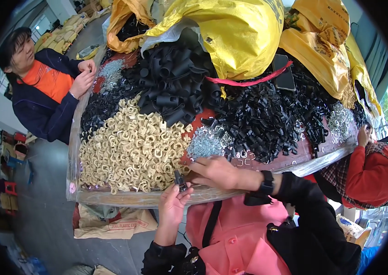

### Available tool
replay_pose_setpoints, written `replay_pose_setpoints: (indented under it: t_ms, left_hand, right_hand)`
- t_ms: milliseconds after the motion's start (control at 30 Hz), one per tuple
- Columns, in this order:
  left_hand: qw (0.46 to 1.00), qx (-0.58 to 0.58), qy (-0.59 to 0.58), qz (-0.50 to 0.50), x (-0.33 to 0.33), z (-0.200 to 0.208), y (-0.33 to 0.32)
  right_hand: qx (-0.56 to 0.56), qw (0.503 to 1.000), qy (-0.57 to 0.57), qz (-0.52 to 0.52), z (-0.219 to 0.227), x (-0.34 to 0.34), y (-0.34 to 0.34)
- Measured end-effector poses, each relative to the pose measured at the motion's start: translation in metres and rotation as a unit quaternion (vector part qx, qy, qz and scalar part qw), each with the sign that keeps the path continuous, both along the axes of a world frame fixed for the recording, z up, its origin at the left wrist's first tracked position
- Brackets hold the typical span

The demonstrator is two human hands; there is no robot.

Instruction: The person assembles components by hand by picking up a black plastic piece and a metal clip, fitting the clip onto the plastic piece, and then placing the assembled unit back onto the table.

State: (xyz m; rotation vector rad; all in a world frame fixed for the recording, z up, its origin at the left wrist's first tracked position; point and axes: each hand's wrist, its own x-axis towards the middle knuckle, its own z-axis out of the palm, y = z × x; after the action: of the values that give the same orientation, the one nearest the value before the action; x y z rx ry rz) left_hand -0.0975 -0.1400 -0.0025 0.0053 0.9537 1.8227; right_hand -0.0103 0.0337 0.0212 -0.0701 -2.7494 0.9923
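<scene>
Part — black, in left hand

Bench mid-scene. On it, near left: ring pile. Just right of that, hook pile; further right, clip pile. Tube pile behind rings and hooks, big sack behind tubes. Far left, small sack. Ribbon before big sack, right end over phone, which sits behind clips. Far right sack, wire pile before it. One co-worker at left side, another person right. Near edge: left grip holding small part, right grip right of it.
</scene>
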Motion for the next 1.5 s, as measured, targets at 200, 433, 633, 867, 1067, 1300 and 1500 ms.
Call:
replay_pose_setpoints:
  t_ms: [200,433,633,867,1067,1300,1500]
  left_hand:
    - [0.999,-0.006,0.041,0.010,-0.003,0.006,-0.005]
    - [0.993,0.043,0.099,-0.052,0.015,-0.002,0.012]
    - [0.981,0.118,0.033,-0.152,0.041,0.008,0.051]
    - [0.983,0.055,0.008,-0.172,0.065,0.005,0.075]
    - [0.977,-0.020,-0.025,-0.209,0.066,0.008,0.091]
    - [0.956,-0.089,-0.183,-0.213,0.056,0.003,0.098]
    - [0.950,-0.102,-0.173,-0.239,0.058,0.003,0.095]
  right_hand:
    - [0.164,0.984,-0.065,0.034,-0.022,-0.024,-0.007]
    - [-0.587,0.802,-0.107,-0.013,-0.010,0.034,0.018]
    - [-0.600,0.797,-0.068,-0.025,-0.008,0.079,0.021]
    - [-0.536,0.841,0.003,-0.074,-0.009,0.121,0.029]
    - [-0.414,0.905,0.039,-0.086,-0.031,0.134,0.046]
    - [-0.479,0.865,0.040,-0.143,-0.026,0.136,0.054]
    - [-0.713,0.689,-0.005,-0.130,-0.023,0.131,0.060]
